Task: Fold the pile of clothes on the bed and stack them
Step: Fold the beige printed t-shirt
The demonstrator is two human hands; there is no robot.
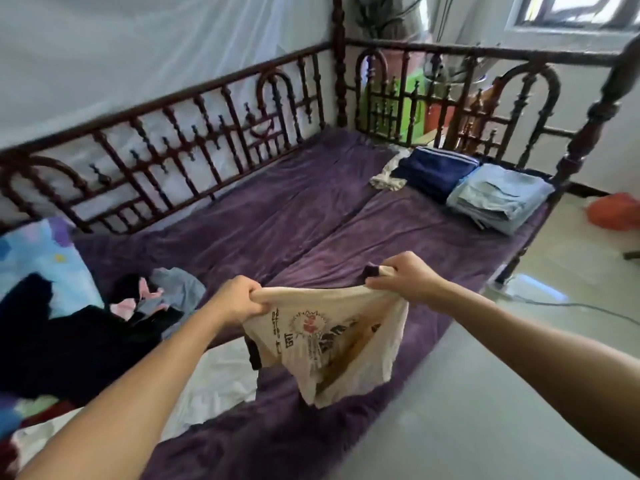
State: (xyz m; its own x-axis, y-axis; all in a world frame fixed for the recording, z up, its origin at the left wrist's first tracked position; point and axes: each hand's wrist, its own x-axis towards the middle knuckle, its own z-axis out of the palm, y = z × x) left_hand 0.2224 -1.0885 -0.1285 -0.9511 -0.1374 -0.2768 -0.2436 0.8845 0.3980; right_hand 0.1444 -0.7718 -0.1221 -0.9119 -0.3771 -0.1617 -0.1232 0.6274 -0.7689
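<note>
hands: left hand (239, 301) grips one end of the top edge of cream printed t-shirt (332, 344), fingers curled; right hand (403, 278) pinches the other end. t-shirt: stretched between both hands, hanging above the near edge of the bed (277, 209). unfolded pile (104, 323): dark, pink and grey garments, near left on the bed. folded navy item (433, 168) and folded light blue item (498, 195): side by side, far right corner. crumpled white item (388, 178): just left of the navy one.
</note>
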